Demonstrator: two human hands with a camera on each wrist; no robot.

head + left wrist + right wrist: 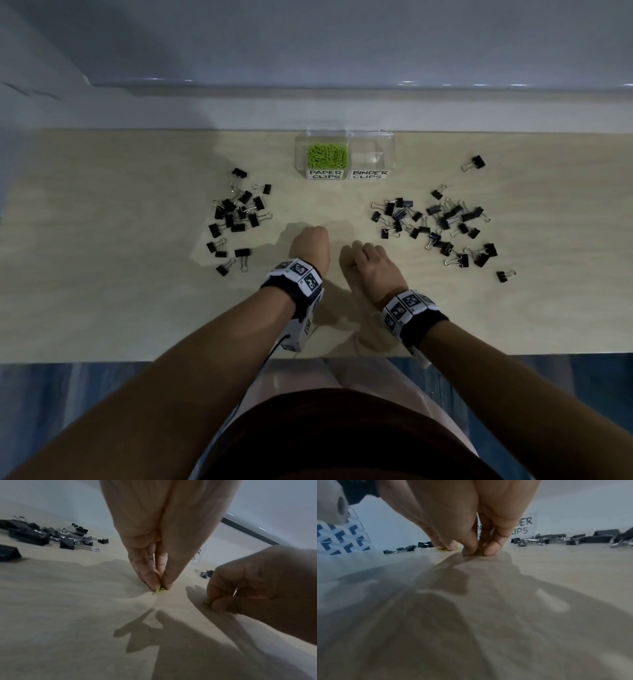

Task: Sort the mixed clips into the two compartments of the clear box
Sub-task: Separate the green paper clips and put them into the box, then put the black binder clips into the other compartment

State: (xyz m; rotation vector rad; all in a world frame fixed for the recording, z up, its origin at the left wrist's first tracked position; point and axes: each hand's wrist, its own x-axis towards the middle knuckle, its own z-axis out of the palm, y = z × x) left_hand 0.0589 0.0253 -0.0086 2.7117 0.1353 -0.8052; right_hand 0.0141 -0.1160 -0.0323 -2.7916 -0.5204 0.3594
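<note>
Closest to the person, both hands are down on the tabletop (102, 308) in the bare middle strip. The left hand (310, 245) has its fingers (150, 580) pinched together on a little green paper clip (160, 588), tips right on the wood, probably because the flat wire is hard to lift any other way. The right hand (371, 265) is doing the same, fingers (491, 548) clamped on another green clip (479, 552) just beside it. Looks like these are the last strays.

Out to either side sit the black binder clips: one heap on the left (236, 216), a bigger spread on the right (442, 226). They seem pushed aside to leave the greens exposed, though that's my guess.

Farthest back, against the wall, is the clear box (344, 154). The compartment labelled PAPER CLIPS (327, 156) is already full of green ones; the BINDER CLIPS compartment (371, 156) looks empty. So I'd say half done.
</note>
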